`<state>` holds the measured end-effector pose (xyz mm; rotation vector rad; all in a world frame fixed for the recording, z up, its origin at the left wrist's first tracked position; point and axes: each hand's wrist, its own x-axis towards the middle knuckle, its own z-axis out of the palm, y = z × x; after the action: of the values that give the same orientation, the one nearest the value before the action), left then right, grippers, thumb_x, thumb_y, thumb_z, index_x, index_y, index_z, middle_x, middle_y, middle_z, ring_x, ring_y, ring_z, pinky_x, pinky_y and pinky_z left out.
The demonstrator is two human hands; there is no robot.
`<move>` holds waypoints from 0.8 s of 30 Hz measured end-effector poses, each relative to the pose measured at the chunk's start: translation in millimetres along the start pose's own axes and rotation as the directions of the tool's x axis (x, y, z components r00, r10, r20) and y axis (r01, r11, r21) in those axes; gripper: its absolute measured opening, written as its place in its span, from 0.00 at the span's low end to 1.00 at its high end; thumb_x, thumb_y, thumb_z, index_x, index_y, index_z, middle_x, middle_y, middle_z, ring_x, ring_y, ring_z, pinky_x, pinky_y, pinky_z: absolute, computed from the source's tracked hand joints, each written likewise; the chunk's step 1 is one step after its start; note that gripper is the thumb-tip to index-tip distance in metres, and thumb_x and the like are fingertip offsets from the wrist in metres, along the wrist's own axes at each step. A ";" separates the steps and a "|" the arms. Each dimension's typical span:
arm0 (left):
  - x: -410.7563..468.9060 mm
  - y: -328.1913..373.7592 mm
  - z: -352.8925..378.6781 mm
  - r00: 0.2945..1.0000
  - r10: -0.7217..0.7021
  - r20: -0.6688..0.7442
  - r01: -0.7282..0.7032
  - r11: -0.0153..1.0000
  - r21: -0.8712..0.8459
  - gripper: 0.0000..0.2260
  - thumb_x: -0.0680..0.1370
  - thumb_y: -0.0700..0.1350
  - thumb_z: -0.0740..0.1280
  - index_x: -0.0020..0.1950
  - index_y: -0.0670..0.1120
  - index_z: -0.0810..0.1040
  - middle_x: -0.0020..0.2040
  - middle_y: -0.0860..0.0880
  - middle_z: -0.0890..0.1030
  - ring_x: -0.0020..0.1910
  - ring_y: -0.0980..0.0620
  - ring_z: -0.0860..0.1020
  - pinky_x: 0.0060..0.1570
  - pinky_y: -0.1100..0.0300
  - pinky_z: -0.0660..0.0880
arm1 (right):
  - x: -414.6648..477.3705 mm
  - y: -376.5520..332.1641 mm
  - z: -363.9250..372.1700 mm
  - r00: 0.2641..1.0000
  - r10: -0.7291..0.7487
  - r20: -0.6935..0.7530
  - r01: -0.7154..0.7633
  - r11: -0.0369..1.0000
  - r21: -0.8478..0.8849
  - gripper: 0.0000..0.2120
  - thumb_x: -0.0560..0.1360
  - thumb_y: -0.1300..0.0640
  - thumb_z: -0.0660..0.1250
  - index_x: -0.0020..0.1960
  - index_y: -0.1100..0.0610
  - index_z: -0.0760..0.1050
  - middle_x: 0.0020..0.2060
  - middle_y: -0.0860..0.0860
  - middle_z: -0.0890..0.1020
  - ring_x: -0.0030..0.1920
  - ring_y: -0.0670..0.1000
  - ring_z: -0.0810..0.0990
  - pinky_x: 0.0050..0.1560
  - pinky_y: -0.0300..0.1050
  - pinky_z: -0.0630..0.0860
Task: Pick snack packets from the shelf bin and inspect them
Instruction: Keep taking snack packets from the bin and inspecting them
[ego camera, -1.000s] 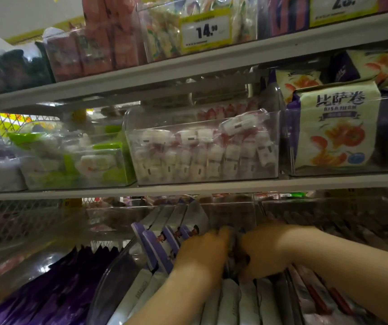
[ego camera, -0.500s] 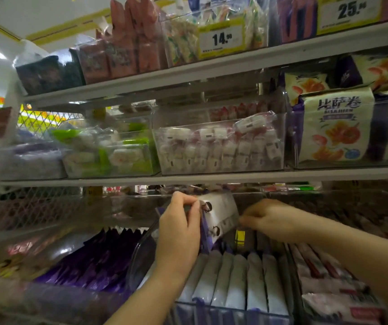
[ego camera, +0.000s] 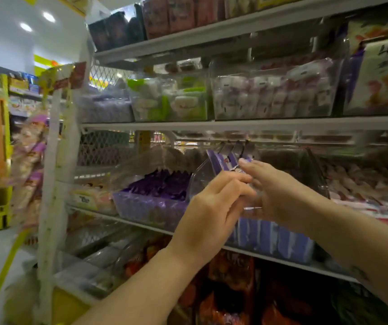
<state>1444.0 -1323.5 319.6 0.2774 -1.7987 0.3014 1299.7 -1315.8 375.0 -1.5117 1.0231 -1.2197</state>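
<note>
A clear shelf bin (ego camera: 201, 175) on the middle shelf holds rows of blue-and-white snack packets (ego camera: 279, 241). Several purple-and-white packets (ego camera: 221, 160) stand upright at its back. Both hands meet in front of the bin. My left hand (ego camera: 211, 212) has its fingers curled round a snack packet (ego camera: 250, 205) that is almost wholly hidden between the hands. My right hand (ego camera: 277, 195) lies against the packet's other side with straight fingers, its fingertips reaching the upright purple packets.
A bin of purple packets (ego camera: 155, 205) sits to the left, and one of pink-and-white packets (ego camera: 366, 193) to the right. A shelf edge (ego camera: 235, 125) runs above with more bins on it. Red bags (ego camera: 230, 289) fill the shelf below. An aisle opens at far left.
The view has swung left and pulled back from the shelf. My hands have come together, closing on the packet that my left hand lifted from the bin.
</note>
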 end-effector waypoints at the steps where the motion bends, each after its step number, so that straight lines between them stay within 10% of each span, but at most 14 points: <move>1: -5.8 2.9 -5.9 1.000 0.016 0.015 -0.016 1.000 0.024 0.05 0.78 0.38 0.65 0.50 0.39 0.81 0.55 0.45 0.80 0.55 0.54 0.79 0.54 0.69 0.74 | 0.6 7.2 8.3 1.000 0.027 0.013 -0.028 0.998 0.063 0.24 0.77 0.42 0.64 0.67 0.54 0.68 0.55 0.57 0.82 0.40 0.52 0.85 0.35 0.45 0.80; 9: -84.4 6.5 -53.4 0.983 0.026 0.183 -0.059 0.982 0.181 0.06 0.78 0.39 0.67 0.51 0.38 0.82 0.54 0.42 0.81 0.51 0.45 0.82 0.46 0.49 0.80 | -0.6 65.0 72.2 0.951 0.205 0.230 -0.274 0.903 0.329 0.16 0.82 0.53 0.57 0.49 0.64 0.75 0.33 0.57 0.83 0.31 0.51 0.83 0.29 0.40 0.78; 13: -127.9 6.2 -77.8 0.960 -0.272 0.072 0.251 0.944 0.214 0.10 0.79 0.48 0.63 0.59 0.49 0.75 0.56 0.51 0.78 0.55 0.52 0.78 0.54 0.52 0.76 | -5.4 100.3 101.0 0.969 0.138 0.206 -0.194 0.938 0.287 0.09 0.81 0.59 0.59 0.54 0.63 0.75 0.33 0.56 0.83 0.29 0.52 0.82 0.27 0.42 0.78; 17: -159.1 -5.1 -93.6 0.632 -0.749 -0.200 0.772 0.630 0.080 0.18 0.77 0.58 0.64 0.66 0.55 0.70 0.60 0.59 0.71 0.60 0.63 0.72 0.55 0.75 0.68 | -18.1 136.7 125.8 0.957 0.125 0.262 -0.206 0.929 0.309 0.11 0.81 0.61 0.58 0.62 0.58 0.73 0.50 0.60 0.84 0.46 0.57 0.85 0.45 0.53 0.82; 20: -172.0 -14.2 -95.5 0.281 -0.959 -0.026 0.906 0.274 -0.321 0.20 0.76 0.57 0.66 0.63 0.48 0.77 0.56 0.53 0.82 0.51 0.59 0.82 0.41 0.70 0.75 | -23.2 162.5 140.9 0.946 0.117 0.303 -0.214 0.925 0.313 0.14 0.80 0.62 0.60 0.65 0.59 0.71 0.56 0.61 0.82 0.54 0.61 0.83 0.53 0.56 0.80; 24: -189.9 -13.3 -91.4 0.186 -0.982 0.044 0.865 0.143 -0.480 0.12 0.78 0.53 0.66 0.49 0.46 0.82 0.44 0.46 0.86 0.43 0.47 0.85 0.40 0.57 0.81 | -19.2 185.3 151.0 0.943 0.096 0.318 -0.186 0.946 0.264 0.15 0.79 0.60 0.62 0.64 0.57 0.72 0.56 0.59 0.83 0.55 0.61 0.82 0.58 0.60 0.78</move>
<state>1577.4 -1298.7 157.8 0.9722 -1.0013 -0.9507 1434.4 -1319.6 176.6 -1.3171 0.7009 -0.9528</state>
